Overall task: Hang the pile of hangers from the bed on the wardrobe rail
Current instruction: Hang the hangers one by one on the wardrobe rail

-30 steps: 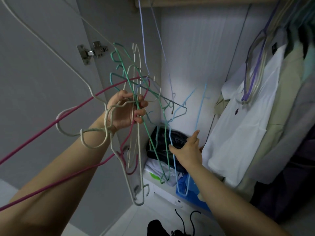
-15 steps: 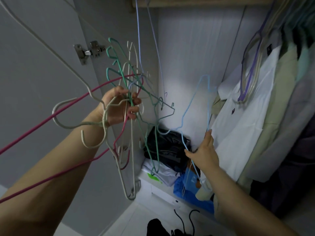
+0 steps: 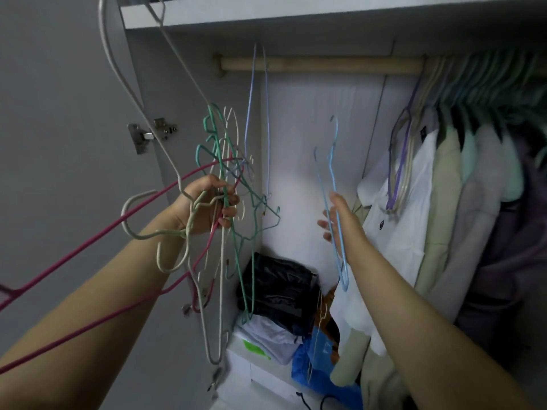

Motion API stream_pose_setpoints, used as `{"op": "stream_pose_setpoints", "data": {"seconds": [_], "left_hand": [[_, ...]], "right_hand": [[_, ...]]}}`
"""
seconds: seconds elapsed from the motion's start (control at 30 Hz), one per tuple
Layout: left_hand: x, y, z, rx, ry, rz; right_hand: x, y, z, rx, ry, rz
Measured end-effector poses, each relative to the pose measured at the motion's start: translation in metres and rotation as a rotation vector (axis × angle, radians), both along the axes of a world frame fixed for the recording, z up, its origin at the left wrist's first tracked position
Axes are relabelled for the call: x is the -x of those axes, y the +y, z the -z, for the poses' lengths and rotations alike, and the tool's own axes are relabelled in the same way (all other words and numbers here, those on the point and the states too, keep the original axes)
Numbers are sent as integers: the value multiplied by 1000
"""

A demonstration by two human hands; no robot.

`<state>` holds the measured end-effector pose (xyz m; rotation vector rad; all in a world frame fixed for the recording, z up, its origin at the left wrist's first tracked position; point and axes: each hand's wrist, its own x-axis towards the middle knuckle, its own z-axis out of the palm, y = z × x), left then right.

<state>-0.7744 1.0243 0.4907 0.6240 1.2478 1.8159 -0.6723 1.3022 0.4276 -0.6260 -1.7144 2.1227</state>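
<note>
One head-worn view — close, angled up into the wardrobe (image 3: 325, 173).

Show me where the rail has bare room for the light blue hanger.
The wooden rail is bare from the lilac hanger hooked near its left end to the packed clothes hangers at its right end. The right hand, holding the light blue hanger, is below that gap. The left hand grips the tangled bundle.

A home bedroom wardrobe: a wooden rail (image 3: 322, 65) under a white shelf (image 3: 296, 13) carries shirts (image 3: 444, 208) on hangers, a door hinge (image 3: 152, 134) shows at left, and bags and folded clothes (image 3: 275, 294) sit below.
</note>
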Motion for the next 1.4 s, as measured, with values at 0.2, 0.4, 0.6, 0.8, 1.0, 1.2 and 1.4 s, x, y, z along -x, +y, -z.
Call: {"op": "stream_pose_setpoints", "data": {"seconds": [0.2,0.4,0.6,0.8,1.0,1.2,1.4], "left_hand": [[-1,18,-20,34,79,-20],[1,24,-20,5,54,22],[1,26,-21,19,54,35],[-2,25,-15,-2,35,54],[-10,8,-3,-80,-25,115],[-17,-4,11,-92,-66,91],[-27,-8,27,-118,-137,131]], "right_hand": [[23,8,-109,48,137,92],[25,40,-159,17,106,202],[18,62,-162,210,75,110],[5,65,-146,172,127,309],[-10,53,-122,107,195,333],[-12,-5,-3,66,63,386],[-28,-83,58,-305,-279,-256]]}}
